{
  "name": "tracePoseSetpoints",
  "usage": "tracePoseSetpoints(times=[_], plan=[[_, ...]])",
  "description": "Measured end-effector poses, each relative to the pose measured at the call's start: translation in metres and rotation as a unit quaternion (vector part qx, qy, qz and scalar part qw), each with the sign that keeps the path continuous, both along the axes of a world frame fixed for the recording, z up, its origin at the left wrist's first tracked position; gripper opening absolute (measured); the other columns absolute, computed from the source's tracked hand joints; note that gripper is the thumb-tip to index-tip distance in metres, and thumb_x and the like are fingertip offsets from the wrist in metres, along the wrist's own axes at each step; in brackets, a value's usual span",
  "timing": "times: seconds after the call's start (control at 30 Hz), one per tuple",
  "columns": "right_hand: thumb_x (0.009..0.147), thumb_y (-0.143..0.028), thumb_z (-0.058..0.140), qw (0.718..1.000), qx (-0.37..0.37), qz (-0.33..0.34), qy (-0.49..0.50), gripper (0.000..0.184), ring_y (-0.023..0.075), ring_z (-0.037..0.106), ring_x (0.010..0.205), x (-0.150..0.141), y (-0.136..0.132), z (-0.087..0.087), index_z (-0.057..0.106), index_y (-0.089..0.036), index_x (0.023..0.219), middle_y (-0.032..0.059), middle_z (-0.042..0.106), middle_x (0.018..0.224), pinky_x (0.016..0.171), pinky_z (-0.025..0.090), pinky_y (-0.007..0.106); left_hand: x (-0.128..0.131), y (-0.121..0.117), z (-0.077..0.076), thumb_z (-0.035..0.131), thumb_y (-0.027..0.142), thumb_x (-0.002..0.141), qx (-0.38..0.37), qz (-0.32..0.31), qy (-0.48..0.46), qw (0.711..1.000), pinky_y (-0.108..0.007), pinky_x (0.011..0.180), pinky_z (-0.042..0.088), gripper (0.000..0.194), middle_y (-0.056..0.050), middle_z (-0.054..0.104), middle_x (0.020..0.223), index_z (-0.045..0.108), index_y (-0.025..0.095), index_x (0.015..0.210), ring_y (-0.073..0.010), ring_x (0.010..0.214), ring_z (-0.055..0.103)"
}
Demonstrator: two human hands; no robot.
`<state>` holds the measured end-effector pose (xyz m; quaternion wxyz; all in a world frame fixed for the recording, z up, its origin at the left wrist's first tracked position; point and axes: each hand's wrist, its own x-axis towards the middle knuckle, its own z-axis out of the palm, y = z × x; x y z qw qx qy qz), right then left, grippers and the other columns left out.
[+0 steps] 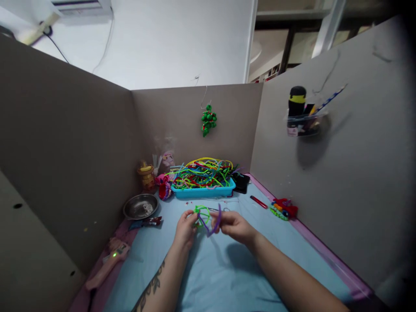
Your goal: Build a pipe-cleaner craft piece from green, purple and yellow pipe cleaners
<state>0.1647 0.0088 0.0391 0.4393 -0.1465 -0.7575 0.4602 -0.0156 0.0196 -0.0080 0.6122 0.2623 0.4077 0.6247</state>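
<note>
My left hand pinches a bright green pipe cleaner that is bent into a rounded, open loop shape. A purple pipe cleaner, curved into a hook, runs from the green piece towards my right hand. The fingers of my right hand are closed about the purple strand, with the index finger reaching towards the green loop. Both hands are held a little above the light blue cloth. Just behind them lies a pair of scissors, partly hidden by the fingers and the pipe cleaners.
A blue tray heaped with colourful pipe cleaners stands at the back. On the left are a metal bowl and a pink glue gun. A red pen and small coloured pieces lie right. Grey partitions enclose the table.
</note>
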Motion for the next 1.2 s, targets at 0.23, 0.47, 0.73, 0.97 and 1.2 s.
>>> tracePoseSetpoints(times=[0.23, 0.47, 0.73, 0.97, 1.2], plan=[[0.079, -0.014, 0.054, 0.916, 0.232, -0.288, -0.157, 0.031, 0.0195, 0.051, 0.089, -0.007, 0.012, -0.025, 0.062, -0.025, 0.107, 0.0061, 0.057, 0.092, 0.08, 0.044, 0.037, 0.004, -0.001, 0.003, 0.08, 0.021, 0.05, -0.009, -0.056, -0.085, 0.995, -0.022, 0.053, 0.04, 0.038, 0.0, 0.062, 0.067, 0.056, 0.016, 0.079, -0.0111, 0.056, 0.057], [0.082, -0.016, 0.052, 0.841, 0.384, -0.31, -0.223, 0.023, 0.0215, 0.047, 0.09, -0.025, 0.0, -0.033, 0.062, -0.024, 0.1, 0.0068, 0.057, 0.094, 0.079, 0.04, 0.038, 0.009, -0.008, 0.009, 0.078, 0.025, 0.052, 0.014, -0.092, -0.056, 0.994, -0.021, 0.053, 0.037, 0.031, 0.0, 0.06, 0.063, 0.057, 0.014, 0.072, -0.0103, 0.055, 0.054], [0.077, -0.013, 0.053, 0.883, 0.272, -0.356, -0.139, 0.011, 0.0201, 0.048, 0.088, -0.03, 0.003, -0.035, 0.059, -0.019, 0.084, 0.0054, 0.056, 0.088, 0.08, 0.039, 0.035, 0.014, -0.01, 0.002, 0.078, 0.022, 0.051, 0.083, -0.069, 0.072, 0.992, -0.018, 0.05, 0.03, 0.037, 0.006, 0.055, 0.052, 0.051, 0.017, 0.076, -0.0069, 0.047, 0.047], [0.073, -0.016, 0.055, 0.916, 0.047, -0.397, -0.045, 0.01, 0.0151, 0.049, 0.07, -0.031, 0.02, -0.039, 0.051, -0.019, 0.064, -0.0004, 0.051, 0.071, 0.067, 0.04, 0.027, 0.015, -0.009, 0.001, 0.078, 0.028, 0.052, 0.081, -0.078, 0.089, 0.99, -0.017, 0.048, 0.027, 0.042, 0.008, 0.051, 0.05, 0.05, 0.017, 0.081, -0.0052, 0.045, 0.043], [0.077, -0.015, 0.054, 0.903, 0.119, -0.404, -0.087, 0.008, 0.0186, 0.05, 0.085, -0.019, 0.012, -0.038, 0.06, -0.02, 0.078, 0.0028, 0.055, 0.081, 0.08, 0.038, 0.033, 0.009, -0.008, 0.004, 0.073, 0.026, 0.057, 0.037, -0.057, 0.082, 0.994, -0.019, 0.052, 0.035, 0.041, 0.006, 0.051, 0.058, 0.054, 0.016, 0.092, -0.0075, 0.051, 0.048]])
